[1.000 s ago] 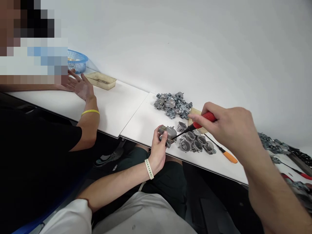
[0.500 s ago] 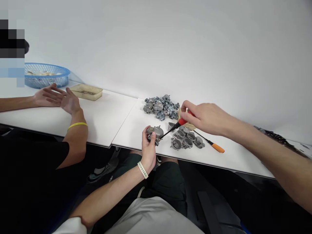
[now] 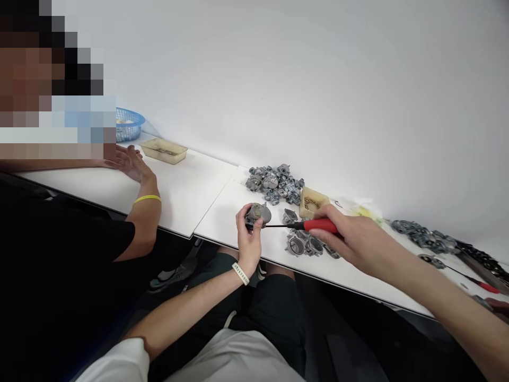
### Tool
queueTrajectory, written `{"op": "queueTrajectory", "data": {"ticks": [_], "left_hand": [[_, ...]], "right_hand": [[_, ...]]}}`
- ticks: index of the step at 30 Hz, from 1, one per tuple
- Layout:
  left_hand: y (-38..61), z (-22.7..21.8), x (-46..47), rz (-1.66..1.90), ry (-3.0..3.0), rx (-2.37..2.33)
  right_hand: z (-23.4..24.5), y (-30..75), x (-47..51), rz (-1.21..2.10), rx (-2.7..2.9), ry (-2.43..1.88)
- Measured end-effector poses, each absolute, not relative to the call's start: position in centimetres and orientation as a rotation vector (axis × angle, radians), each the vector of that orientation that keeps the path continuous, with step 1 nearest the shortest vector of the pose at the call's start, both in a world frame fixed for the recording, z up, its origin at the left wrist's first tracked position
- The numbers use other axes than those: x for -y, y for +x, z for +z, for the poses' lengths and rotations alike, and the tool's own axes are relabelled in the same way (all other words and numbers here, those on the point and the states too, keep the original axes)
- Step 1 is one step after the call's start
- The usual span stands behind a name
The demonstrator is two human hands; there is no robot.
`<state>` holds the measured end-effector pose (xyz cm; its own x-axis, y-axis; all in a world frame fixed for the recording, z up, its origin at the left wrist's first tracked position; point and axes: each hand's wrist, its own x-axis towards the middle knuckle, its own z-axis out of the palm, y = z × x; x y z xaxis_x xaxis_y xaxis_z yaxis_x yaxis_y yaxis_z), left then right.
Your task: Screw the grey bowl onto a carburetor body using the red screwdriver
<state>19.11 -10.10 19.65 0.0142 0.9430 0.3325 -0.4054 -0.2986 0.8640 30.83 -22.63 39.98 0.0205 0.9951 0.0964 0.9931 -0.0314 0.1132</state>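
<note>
Here, left hand (image 3: 249, 239): fingers clamped on a grey metal part (image 3: 260, 212), the thumb across its near side; a pale band (image 3: 240, 274) circles the wrist.
Part: in the left hand, raised off the counter (image 3: 222, 215) at its near edge, rounded face up.
Right hand (image 3: 352, 236): fingers clamped around the red handle of a screwdriver (image 3: 320, 225), thumb and forefinger along it.
Screwdriver: nearly level, shaft pointing left, its end at the part's lower edge beside the left thumb; I cannot tell whether it sits in a screw.
Cups (image 3: 296, 245): grey, open-mouthed, clustered on the counter beneath and beside the screwdriver, some hidden by the right hand.
Heap (image 3: 274, 183): grey metal pieces behind the part, near the wall.
Box (image 3: 322, 196): beige, just right of the heap, small brass-coloured pieces inside.
Far right: more grey pieces (image 3: 421, 236) and a red-handled tool (image 3: 488, 287).
Left neighbour: a co-worker's forearm with a yellow band (image 3: 147, 198), resting at the counter; beyond it, a shallow tray (image 3: 175, 159) and a blue basket (image 3: 133, 131).
</note>
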Motion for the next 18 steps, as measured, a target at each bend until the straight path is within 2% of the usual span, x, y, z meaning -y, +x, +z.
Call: {"op": "queueTrajectory", "data": {"ticks": [3,9,14,18], "left_hand": [[18.9,19.6,9.9,1.626,1.224,-0.618],[18.7,19.8,9.6,1.688,1.294,-0.567],[18.5,20.1,9.5,1.796,1.39,-0.537],[18.2,20.5,9.4,1.806,1.434,-0.545]], "right_hand": [[39.2,31.1,22.6,0.547,-1.916,2.425],[39.3,31.9,23.8,0.138,-2.237,2.391],[38.3,32.0,23.7,0.564,-1.951,2.462],[37.6,31.8,24.5,0.606,-2.163,2.335]]}}
